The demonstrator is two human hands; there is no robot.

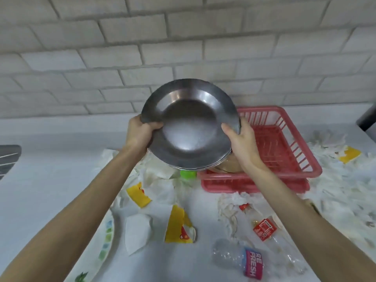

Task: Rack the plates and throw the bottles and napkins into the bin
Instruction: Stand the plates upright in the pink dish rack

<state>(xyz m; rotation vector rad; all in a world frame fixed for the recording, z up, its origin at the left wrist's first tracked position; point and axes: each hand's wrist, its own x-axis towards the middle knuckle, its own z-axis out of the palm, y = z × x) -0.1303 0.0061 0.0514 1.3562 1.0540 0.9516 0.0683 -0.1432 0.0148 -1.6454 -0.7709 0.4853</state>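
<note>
- Steel plates (189,127): a stack, with several rims showing along its lower edge. It is held in the air above the bench (50,180) and tilted so that the hollow of the top plate faces the camera. Its lower right edge hangs over the near left corner of the rack (260,108).
- Left hand (140,133): grips the left rim of the stack. The thumb is curled over the front face and the other fingers are hidden behind the plates.
- Right hand (240,143): grips the right rim in the same way, thumb on the front. The wrist crosses above the rack's front rim.
- Rack: pink slatted plastic, standing on the bench right of centre, near the brick wall (183,47). A pale tan thing lies at its near left corner under the plates; what it is cannot be told.
- Napkins (160,192): crumpled white paper, some printed yellow. They lie below the plates and between the forearms, and a second drift (341,190) lies just beside the rack's right edge.
- Green cap (188,174): just beside the rack's front left corner.
- Pink-label bottle (240,259) and red-label bottle (268,233): clear plastic, lying flat near the bench's front, under the right forearm.
- Patterned plate (105,241): at the lower left, partly hidden by the left forearm.
- Bench: its white top shows widest to the left of the left forearm.
</note>
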